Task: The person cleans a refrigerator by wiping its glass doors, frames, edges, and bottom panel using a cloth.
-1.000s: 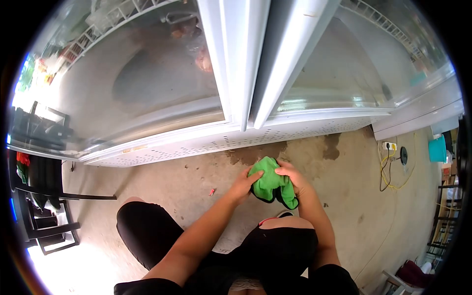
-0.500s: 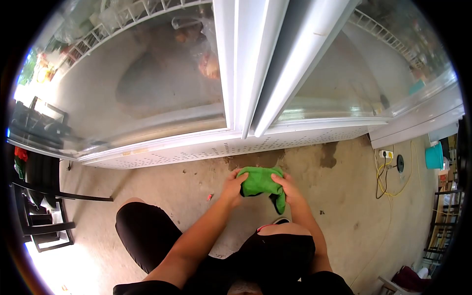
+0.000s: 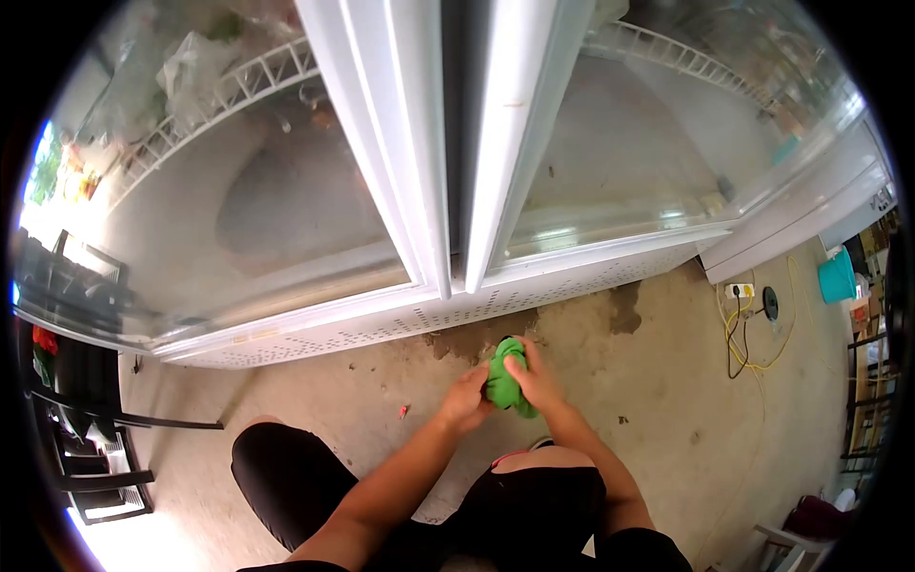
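A green cloth (image 3: 505,378) is bunched up between my two hands, above the concrete floor and in front of the white glass-door cabinet (image 3: 457,315). My right hand (image 3: 536,377) is wrapped round the cloth's right side, with the thumb across it. At the cloth's left side is my left hand (image 3: 467,398), its fingers bent against the fabric and partly hidden. A loose end of the cloth hangs below my right hand.
Black chairs (image 3: 95,448) stand at the left. To the right are a power strip (image 3: 739,290) with yellow cable, a teal bucket (image 3: 838,276) and a dark rack (image 3: 863,400). A small red scrap (image 3: 404,412) lies on the floor.
The cloth was spread out between both hands and is now bunched into a narrow bundle, the hands closer together. The view has shifted, so the cabinet's door frames appear further left.
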Available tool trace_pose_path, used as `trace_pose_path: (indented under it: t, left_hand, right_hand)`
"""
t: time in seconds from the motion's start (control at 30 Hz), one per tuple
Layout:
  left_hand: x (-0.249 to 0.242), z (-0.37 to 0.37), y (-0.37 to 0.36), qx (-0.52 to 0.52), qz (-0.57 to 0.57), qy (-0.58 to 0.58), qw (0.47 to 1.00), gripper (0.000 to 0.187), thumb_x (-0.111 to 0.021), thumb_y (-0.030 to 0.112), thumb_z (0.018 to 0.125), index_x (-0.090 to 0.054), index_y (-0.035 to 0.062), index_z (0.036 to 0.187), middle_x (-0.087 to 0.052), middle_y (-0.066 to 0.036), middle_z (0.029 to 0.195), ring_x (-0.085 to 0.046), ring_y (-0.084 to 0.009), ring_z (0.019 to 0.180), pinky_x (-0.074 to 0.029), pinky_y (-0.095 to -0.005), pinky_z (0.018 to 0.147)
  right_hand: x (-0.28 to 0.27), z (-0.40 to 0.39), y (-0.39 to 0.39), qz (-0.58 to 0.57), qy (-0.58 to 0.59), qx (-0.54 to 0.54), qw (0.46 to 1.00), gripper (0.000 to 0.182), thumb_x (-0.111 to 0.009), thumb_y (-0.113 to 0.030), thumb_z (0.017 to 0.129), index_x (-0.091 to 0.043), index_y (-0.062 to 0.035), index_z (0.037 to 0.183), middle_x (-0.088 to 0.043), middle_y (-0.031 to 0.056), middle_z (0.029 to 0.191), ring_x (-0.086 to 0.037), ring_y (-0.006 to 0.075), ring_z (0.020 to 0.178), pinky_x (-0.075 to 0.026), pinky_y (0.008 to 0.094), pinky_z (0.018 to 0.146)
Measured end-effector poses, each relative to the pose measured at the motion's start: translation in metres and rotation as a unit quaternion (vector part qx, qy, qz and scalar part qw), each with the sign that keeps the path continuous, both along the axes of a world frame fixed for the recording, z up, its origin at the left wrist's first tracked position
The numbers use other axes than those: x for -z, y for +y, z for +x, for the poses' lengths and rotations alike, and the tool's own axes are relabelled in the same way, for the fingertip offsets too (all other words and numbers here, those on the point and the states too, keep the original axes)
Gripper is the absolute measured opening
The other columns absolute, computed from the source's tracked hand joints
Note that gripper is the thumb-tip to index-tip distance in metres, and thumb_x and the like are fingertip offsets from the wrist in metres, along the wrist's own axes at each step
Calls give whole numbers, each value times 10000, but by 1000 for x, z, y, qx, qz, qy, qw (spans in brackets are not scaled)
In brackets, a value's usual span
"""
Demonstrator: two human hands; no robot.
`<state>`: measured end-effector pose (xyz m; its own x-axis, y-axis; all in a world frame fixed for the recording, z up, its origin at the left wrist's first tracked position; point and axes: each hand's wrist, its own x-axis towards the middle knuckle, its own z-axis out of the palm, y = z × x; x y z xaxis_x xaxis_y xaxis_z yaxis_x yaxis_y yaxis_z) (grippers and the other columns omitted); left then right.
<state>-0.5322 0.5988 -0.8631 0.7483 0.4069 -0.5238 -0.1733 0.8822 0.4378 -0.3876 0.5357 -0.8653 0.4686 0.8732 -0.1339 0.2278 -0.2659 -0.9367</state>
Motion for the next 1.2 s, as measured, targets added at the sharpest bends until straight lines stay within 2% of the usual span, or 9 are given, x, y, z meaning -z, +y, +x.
trace_pose_path:
  t: [0.07,0.27,0.47,0.7,0.8,0.87,0.93,1.13,1.2]
  left_hand:
    - [10,-2,4,-3,92,58,994,289,-449,240,965,-536,68,1180,-593,-73,1043,-574,-186,931,-482,-335,812]
    - [-73,2,29,-22,241,68,968,292,-550,174,909,-534,52,1174,-590,-119,1097,-568,-233,997,-472,-355,868]
    - [-179,15,55,-155,-210,-317,912,264,-607,112,860,-547,-26,1078,-590,-146,1085,-563,-267,1029,-476,-400,931]
    - [-154,50,88,-193,-436,-399,783,242,-615,83,846,-527,-92,989,-571,-174,989,-564,-317,938,-522,-411,851]
    - [-144,50,83,-274,-363,-345,821,198,-613,86,858,-518,-66,942,-550,-122,897,-563,-212,821,-544,-289,704]
    - [-145,42,61,-247,-187,-272,911,198,-549,115,918,-580,-11,1067,-594,-125,1034,-543,-210,970,-449,-315,879]
    - [-92,46,55,-163,320,-91,929,115,-536,106,922,-582,25,989,-588,-110,954,-557,-199,935,-454,-287,875]
    - [-75,41,-5,-156,125,-201,959,181,-565,126,904,-603,50,1064,-644,-66,1004,-592,-167,941,-493,-270,813]
    - [-68,29,-8,14,-192,-472,861,179,-573,139,901,-611,56,1056,-648,-61,980,-599,-152,924,-508,-263,788]
  right_hand:
    - [3,-12,-5,22,347,-40,937,498,-642,-185,860,-431,-59,1293,-527,76,1139,-495,169,1056,-434,311,871]
    - [-3,23,-11,-6,330,-50,943,534,-666,-120,834,-437,-57,1312,-566,72,1151,-547,174,1035,-477,315,857]
    - [-70,52,-9,17,250,57,966,318,-630,-246,882,-591,-47,1126,-633,32,951,-580,121,853,-489,275,747]
    - [-179,36,14,164,-55,-47,984,287,-592,-246,900,-608,-12,1065,-637,28,914,-586,131,847,-469,284,772]
    - [-202,22,26,260,-221,-58,938,296,-645,-278,851,-622,-36,1020,-616,101,1039,-604,217,921,-473,310,814]
    - [-229,0,14,233,-232,-23,944,345,-649,-373,826,-637,-73,997,-622,115,1026,-618,283,927,-487,340,808]
    - [-258,-20,2,213,-233,-31,948,468,-675,-296,804,-539,-58,1184,-634,159,1003,-621,320,890,-492,377,767]
    - [-304,-25,-24,10,-298,-85,951,579,-698,-416,746,-506,-80,1177,-636,174,1034,-625,327,931,-498,403,767]
    - [-304,-26,-29,-9,-295,-80,952,615,-697,-417,750,-487,-89,1225,-639,174,1022,-630,323,916,-498,402,767]
